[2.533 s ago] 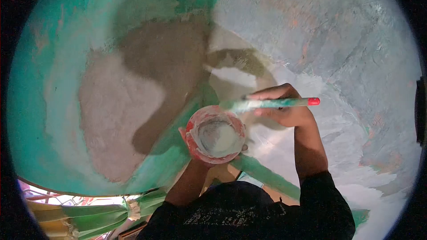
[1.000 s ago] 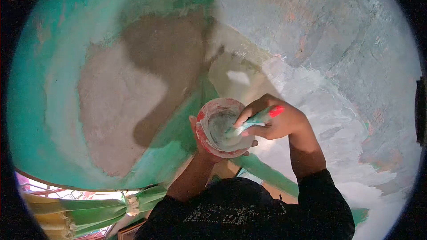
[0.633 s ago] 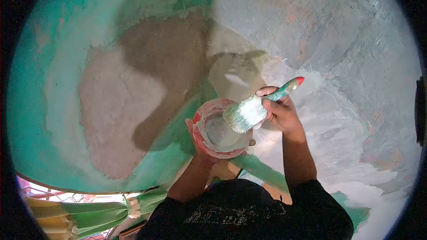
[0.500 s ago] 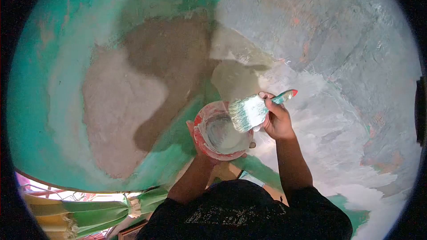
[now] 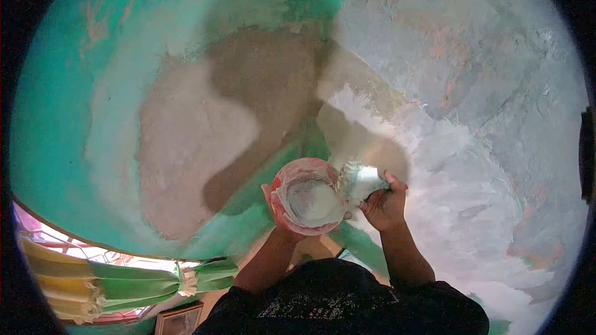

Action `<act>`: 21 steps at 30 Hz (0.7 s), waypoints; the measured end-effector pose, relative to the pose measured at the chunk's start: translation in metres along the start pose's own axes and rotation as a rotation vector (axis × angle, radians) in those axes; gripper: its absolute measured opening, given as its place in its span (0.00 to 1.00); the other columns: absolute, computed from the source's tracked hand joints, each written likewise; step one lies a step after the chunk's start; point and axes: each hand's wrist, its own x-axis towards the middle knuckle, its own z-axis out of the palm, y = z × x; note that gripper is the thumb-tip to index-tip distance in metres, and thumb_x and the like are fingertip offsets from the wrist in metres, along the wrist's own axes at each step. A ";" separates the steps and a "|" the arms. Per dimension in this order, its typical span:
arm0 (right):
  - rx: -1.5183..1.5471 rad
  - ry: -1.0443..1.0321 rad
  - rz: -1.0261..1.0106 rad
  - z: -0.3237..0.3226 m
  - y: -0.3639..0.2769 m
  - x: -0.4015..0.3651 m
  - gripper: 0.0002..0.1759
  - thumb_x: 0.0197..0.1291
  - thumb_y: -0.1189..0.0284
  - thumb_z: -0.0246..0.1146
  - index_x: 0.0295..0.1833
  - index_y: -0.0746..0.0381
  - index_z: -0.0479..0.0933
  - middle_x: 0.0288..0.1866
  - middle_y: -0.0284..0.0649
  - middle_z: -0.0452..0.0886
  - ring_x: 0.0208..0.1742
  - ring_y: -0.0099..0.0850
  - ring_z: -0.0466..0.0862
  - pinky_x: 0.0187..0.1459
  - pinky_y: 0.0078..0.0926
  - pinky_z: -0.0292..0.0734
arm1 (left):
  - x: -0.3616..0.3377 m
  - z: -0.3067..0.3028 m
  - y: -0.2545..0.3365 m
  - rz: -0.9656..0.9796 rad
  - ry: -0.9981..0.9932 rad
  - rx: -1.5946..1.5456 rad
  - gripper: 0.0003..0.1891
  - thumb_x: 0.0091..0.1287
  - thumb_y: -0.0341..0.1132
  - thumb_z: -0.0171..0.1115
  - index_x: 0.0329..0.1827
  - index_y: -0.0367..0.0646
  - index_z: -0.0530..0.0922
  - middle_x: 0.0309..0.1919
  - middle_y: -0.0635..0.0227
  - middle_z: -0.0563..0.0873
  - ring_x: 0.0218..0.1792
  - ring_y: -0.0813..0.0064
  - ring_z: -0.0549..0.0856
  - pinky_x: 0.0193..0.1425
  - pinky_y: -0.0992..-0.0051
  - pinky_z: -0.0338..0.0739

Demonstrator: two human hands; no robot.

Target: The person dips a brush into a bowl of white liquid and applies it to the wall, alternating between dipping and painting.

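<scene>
A round red bucket (image 5: 282, 214), its rim smeared with white, rests in my left hand (image 5: 270, 206), whose fingers curl round its side. Pale, whitish paint (image 5: 316, 201) lies inside it. Just right of the rim, my right hand (image 5: 386, 206) grips a wide paintbrush (image 5: 363, 180) coated with white. The bristles point left, their tips right at the bucket's edge. Most of the brush handle is hidden by my hand. In front stands a wall with fresh white strokes (image 5: 434, 180) on the right.
Green paint (image 5: 56, 124) covers the wall's left side, around a bare greyish patch (image 5: 192, 124). Rough grey plaster (image 5: 465, 37) spans the upper right. At lower left, a green and yellow curtain (image 5: 133, 288) hangs by a window, above a picture frame (image 5: 179, 321). My shadow falls on the wall.
My right hand and the brush have come down and tilted, so the bristles sit at the bucket's right rim. The bucket is slightly lower in view; the wall has shifted right in view.
</scene>
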 end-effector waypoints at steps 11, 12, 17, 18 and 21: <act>0.097 0.087 0.041 0.008 0.005 0.005 0.43 0.68 0.36 0.45 0.71 0.61 0.66 0.66 0.50 0.75 0.61 0.49 0.80 0.45 0.46 0.85 | -0.013 -0.061 -0.018 0.457 0.155 0.203 0.59 0.49 0.85 0.50 0.76 0.50 0.60 0.73 0.51 0.65 0.69 0.42 0.69 0.68 0.32 0.64; 0.103 0.103 0.030 0.007 -0.002 0.004 0.42 0.68 0.36 0.44 0.71 0.60 0.66 0.66 0.49 0.76 0.60 0.48 0.81 0.43 0.44 0.86 | -0.015 -0.081 -0.015 0.483 0.227 0.302 0.59 0.48 0.85 0.51 0.76 0.51 0.60 0.73 0.52 0.65 0.69 0.43 0.69 0.68 0.31 0.64; 0.152 0.078 0.030 -0.004 -0.022 0.002 0.38 0.70 0.39 0.46 0.71 0.57 0.66 0.62 0.45 0.78 0.55 0.43 0.83 0.29 0.31 0.87 | -0.024 -0.097 -0.003 0.505 0.291 0.136 0.49 0.57 0.79 0.49 0.76 0.58 0.59 0.72 0.60 0.65 0.68 0.53 0.70 0.69 0.32 0.64; 0.148 0.165 0.019 0.010 -0.024 0.001 0.36 0.70 0.40 0.47 0.70 0.57 0.67 0.62 0.44 0.78 0.54 0.42 0.84 0.27 0.29 0.87 | -0.023 -0.092 -0.004 0.500 0.315 0.151 0.48 0.58 0.78 0.49 0.76 0.59 0.59 0.72 0.61 0.66 0.68 0.54 0.70 0.69 0.32 0.64; 0.146 0.270 -0.014 -0.004 -0.034 0.010 0.33 0.71 0.45 0.51 0.70 0.58 0.67 0.60 0.44 0.79 0.49 0.42 0.86 0.24 0.24 0.86 | -0.002 -0.057 -0.015 0.376 0.340 0.228 0.52 0.53 0.82 0.49 0.75 0.56 0.61 0.70 0.58 0.69 0.68 0.49 0.71 0.67 0.32 0.67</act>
